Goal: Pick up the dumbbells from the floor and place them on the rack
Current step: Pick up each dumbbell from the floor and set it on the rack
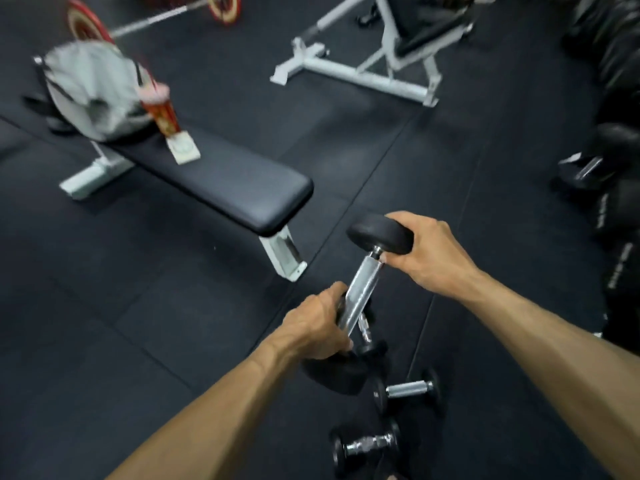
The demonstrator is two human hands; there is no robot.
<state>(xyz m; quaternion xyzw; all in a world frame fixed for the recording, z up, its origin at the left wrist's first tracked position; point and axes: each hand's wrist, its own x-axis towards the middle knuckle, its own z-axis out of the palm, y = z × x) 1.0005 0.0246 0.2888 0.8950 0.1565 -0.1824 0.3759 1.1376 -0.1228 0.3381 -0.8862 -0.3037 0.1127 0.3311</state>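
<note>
A large dumbbell [363, 285] with black round heads and a chrome handle is lifted off the black floor, tilted with one head up. My right hand [426, 251] grips its upper head. My left hand [318, 327] grips the lower end of the handle, just above the lower head. Below them, small dumbbells lie on the floor: one [407, 389] to the right, one [367, 445] nearer me, and a third [367, 337] partly hidden behind the lifted one. The dumbbell rack [609, 161] runs along the right edge, loaded with black dumbbells.
A flat black bench [221, 181] on white legs stands to the left, carrying a grey bag [90, 88] and a red cup [162, 112]. A white adjustable bench [374, 57] stands farther back. A barbell with red plates [221, 5] lies at the top left.
</note>
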